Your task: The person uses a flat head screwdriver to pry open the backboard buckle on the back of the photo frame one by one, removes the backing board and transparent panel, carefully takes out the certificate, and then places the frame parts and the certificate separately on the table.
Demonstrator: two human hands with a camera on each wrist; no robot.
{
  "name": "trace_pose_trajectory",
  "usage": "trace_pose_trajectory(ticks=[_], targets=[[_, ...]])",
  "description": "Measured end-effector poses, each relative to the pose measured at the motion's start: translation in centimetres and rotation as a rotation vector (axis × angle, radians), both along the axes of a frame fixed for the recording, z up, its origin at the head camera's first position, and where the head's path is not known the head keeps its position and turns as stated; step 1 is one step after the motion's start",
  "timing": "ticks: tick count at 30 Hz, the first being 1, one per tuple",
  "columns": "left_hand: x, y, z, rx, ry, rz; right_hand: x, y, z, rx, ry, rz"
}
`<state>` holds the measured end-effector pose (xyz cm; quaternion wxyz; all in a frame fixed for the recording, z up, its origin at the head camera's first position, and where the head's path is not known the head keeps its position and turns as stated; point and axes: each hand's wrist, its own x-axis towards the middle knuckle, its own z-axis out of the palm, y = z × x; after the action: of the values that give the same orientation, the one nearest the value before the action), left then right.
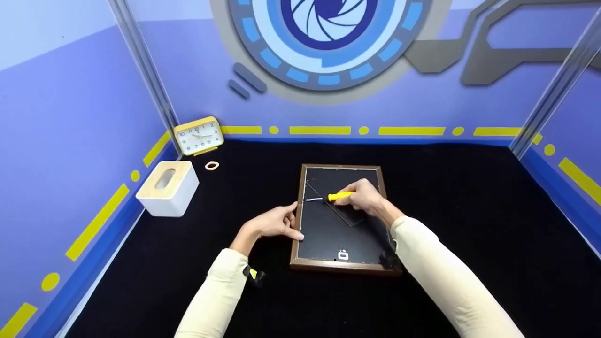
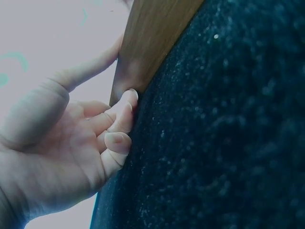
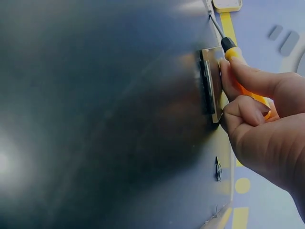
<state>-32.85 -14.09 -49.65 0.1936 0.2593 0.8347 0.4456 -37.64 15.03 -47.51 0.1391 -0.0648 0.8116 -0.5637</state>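
Head view: the right hand pinches the yellow handle of a screwdriver between thumb and curled fingers, its slim metal shaft pointing left to the inner edge of a picture frame. The right wrist view shows the tip touching, or very near, that edge; which of the two, I cannot tell. The left hand holds the frame's left side, thumb laid over the rim and the other fingers bent against the outer wall.

The brown wooden frame lies flat, back upward, in the middle of the surface. Within its rim sits a black back panel bearing a dark stand beneath the screwdriver and a small white rectangular piece near the lower edge.

At the far left, a yellow-rimmed clock stands by the patterned wall. A small ring lies in front of it, near a white tissue box with a pale wooden top.
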Motion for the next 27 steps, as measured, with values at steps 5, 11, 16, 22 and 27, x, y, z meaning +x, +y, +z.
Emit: trace_pose_trajectory(ticks=[5,11,16,22,27], targets=[[-0.06,-0.31,0.11,-0.016,0.010,0.002,-0.17,-0.51,-0.22,0.019,0.011,-0.009],[-0.09,-0.15,0.01,-0.025,0.023,-0.007,-0.15,-0.66,-0.18,0.028,0.035,-0.020],[0.09,0.10,0.05,-0.035,0.036,-0.011,-0.05,-0.69,-0.27,0.030,0.060,-0.009],[-0.02,0.26,-0.04,-0.033,0.029,0.001,0.06,-0.80,-0.39,0.010,0.054,-0.029],[-0.05,0.32,-0.03,-0.001,0.000,0.012,0.16,-0.89,-0.39,-0.029,0.024,-0.068]])
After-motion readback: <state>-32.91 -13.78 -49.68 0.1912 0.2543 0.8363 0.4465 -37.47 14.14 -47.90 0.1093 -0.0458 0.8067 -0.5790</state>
